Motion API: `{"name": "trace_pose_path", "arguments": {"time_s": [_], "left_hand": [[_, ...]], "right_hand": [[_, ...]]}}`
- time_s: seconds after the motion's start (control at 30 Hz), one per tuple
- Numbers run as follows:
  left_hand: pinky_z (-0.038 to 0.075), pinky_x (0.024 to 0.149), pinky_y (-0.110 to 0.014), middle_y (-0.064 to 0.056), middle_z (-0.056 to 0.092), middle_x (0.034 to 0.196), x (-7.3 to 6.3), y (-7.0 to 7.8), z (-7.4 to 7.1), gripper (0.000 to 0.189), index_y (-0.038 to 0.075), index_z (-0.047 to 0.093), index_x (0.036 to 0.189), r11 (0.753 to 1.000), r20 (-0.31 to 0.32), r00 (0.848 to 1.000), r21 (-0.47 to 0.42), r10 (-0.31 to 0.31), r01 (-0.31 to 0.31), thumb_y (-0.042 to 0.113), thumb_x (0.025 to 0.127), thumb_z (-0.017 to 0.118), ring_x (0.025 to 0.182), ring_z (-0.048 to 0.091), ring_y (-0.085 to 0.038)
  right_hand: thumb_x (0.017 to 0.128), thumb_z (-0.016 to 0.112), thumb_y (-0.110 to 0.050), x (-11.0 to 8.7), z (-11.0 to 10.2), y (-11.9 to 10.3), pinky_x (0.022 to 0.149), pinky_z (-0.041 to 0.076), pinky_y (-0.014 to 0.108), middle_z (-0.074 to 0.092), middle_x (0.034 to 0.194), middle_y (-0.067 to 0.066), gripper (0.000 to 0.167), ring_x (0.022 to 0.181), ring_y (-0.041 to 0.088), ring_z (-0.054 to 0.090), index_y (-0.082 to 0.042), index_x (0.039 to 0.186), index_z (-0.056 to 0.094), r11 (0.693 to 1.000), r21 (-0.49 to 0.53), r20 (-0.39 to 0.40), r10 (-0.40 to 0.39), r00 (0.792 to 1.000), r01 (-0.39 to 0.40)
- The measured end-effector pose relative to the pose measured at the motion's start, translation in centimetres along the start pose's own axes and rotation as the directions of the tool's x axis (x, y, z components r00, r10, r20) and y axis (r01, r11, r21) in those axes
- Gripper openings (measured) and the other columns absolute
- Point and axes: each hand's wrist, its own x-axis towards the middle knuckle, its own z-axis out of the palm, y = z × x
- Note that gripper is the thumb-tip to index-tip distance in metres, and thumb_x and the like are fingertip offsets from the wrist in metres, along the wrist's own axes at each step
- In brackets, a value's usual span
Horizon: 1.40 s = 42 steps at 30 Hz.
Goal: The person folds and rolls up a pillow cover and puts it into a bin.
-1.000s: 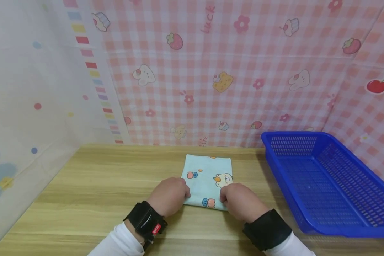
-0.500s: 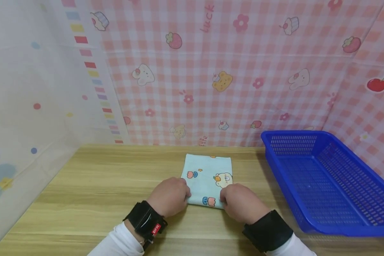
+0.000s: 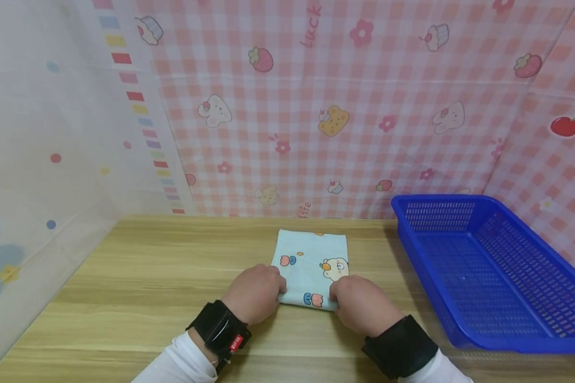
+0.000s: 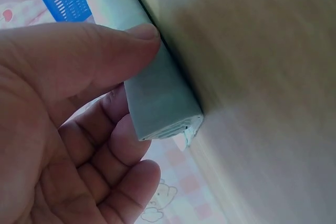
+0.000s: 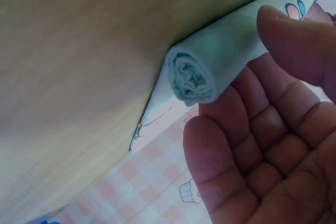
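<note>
A light blue cloth (image 3: 305,274) printed with a bear and tulips lies on the wooden table, its near edge rolled into a thick tube. My left hand (image 3: 255,294) holds the left end of the roll (image 4: 163,95), thumb on its near side and fingers curled behind. At the opposite end, my right hand (image 3: 362,304) grips the roll the same way. The right wrist view shows spiralled layers in the roll's end (image 5: 191,80), while flat cloth extends behind it toward the wall.
A blue perforated plastic basket (image 3: 452,324) stands at the right on the wooden table (image 3: 172,266). Pink checked sheeting (image 3: 292,96) rises behind the table, and a pale dotted sheet (image 3: 76,117) borders the left side.
The cloth's rolled near edge has shifted very slightly away from me. Both hands keep their grip at the two ends, almost in place.
</note>
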Motion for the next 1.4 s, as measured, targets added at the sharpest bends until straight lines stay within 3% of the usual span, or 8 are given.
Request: {"name": "trace_pose_path", "arguments": {"time_s": [0.5, 0.7, 1.03, 1.2, 1.4], "left_hand": [[0.053, 0.071, -0.031, 0.001, 0.073, 0.085, 0.2, -0.1, 0.2, 0.013, 0.015, 0.08, 0.092, 1.0, -0.017, 1.0, 0.012, -0.009, 0.009, 0.005, 0.087, 0.074, 0.073, 0.058, -0.012], [0.057, 0.077, -0.036, 0.0, 0.075, 0.09, 0.2, -0.1, 0.2, 0.015, 0.014, 0.077, 0.098, 0.998, -0.014, 0.999, -0.033, -0.046, 0.045, 0.004, 0.088, 0.071, 0.079, 0.064, -0.015], [0.053, 0.078, -0.033, 0.005, 0.069, 0.088, 0.2, -0.7, -0.2, 0.006, 0.016, 0.075, 0.097, 0.988, 0.054, 0.996, -0.13, -0.071, 0.078, 0.011, 0.095, 0.073, 0.079, 0.056, -0.012], [0.053, 0.082, -0.035, 0.007, 0.07, 0.092, 0.2, -1.3, -0.2, 0.006, 0.018, 0.074, 0.101, 0.971, 0.106, 0.99, -0.212, -0.09, 0.111, 0.014, 0.098, 0.072, 0.082, 0.058, -0.011], [0.048, 0.08, -0.034, 0.009, 0.066, 0.088, 0.4, -2.4, 0.2, 0.007, 0.021, 0.073, 0.099, 0.927, 0.164, 0.981, -0.343, -0.104, 0.155, 0.015, 0.101, 0.068, 0.082, 0.057, -0.012]], "right_hand": [[0.085, 0.08, 0.002, 0.2, 0.0, 0.1, 0.078, 0.056, 0.04, 0.073, 0.085, 0.001, 0.011, 0.075, 0.015, 0.057, -0.008, 0.089, 0.077, 1.0, 0.021, 0.007, 0.016, 1.0, -0.016], [0.086, 0.075, 0.002, 0.3, 0.2, 0.3, 0.081, 0.057, 0.042, 0.072, 0.087, 0.005, 0.011, 0.075, 0.016, 0.057, -0.008, 0.09, 0.076, 1.0, 0.02, 0.001, 0.017, 1.0, -0.017], [0.089, 0.073, 0.003, 0.3, 0.5, 0.7, 0.084, 0.058, 0.045, 0.071, 0.089, 0.006, 0.011, 0.077, 0.017, 0.058, -0.008, 0.092, 0.073, 0.999, 0.041, 0.019, -0.003, 1.0, 0.002], [0.091, 0.073, 0.001, 0.4, 0.7, 0.9, 0.086, 0.057, 0.045, 0.07, 0.089, 0.004, 0.009, 0.079, 0.017, 0.057, -0.007, 0.095, 0.073, 0.998, 0.057, 0.044, 0.0, 0.999, -0.003], [0.094, 0.072, -0.001, 0.6, 0.6, 1.1, 0.088, 0.057, 0.045, 0.069, 0.09, 0.002, 0.009, 0.08, 0.019, 0.057, -0.008, 0.1, 0.071, 0.996, 0.08, 0.118, 0.03, 0.993, -0.04]]}}
